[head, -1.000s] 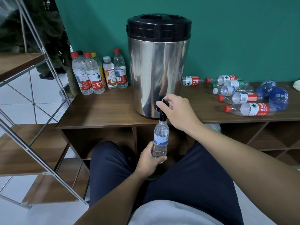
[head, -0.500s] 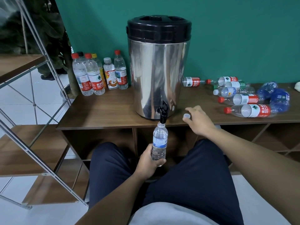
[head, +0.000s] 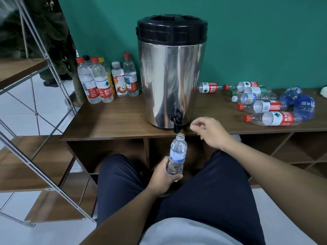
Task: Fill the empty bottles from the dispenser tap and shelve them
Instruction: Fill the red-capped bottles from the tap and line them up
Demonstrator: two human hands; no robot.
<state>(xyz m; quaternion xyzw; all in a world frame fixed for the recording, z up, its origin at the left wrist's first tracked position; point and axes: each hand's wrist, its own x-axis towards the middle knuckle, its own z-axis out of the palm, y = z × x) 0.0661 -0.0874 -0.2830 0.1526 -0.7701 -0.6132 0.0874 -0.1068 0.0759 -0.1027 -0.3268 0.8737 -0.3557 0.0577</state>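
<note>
The steel dispenser [head: 170,82] with its black lid stands upright on the wooden cabinet top [head: 113,121], near the front edge, and everything else is placed from it. Its black tap [head: 177,122] juts from the base of the drum, out over the cabinet's edge. Directly below the tap, just apart from the spout, the left hand [head: 163,175] holds a small clear bottle [head: 177,154] with a blue label; the fingers wrap round its lower part, the bottle stands nearly upright, and its mouth is uncapped. It looks full of water, though the level is hard to read.

Just right of the tap, the right hand [head: 210,132] hovers over the cabinet's front edge with its fingertips pinched together; whether they hold the bottle's cap cannot be told, since nothing shows between them.

Left of the dispenser, against the green wall, a cluster of capped bottles [head: 106,80] stands upright. Right of the dispenser, a scatter of bottles [head: 269,103] lies on its side on the cabinet top, most red-capped, a few blue. Further left of the dispenser stands a metal-framed shelf [head: 35,156] with wooden boards.
</note>
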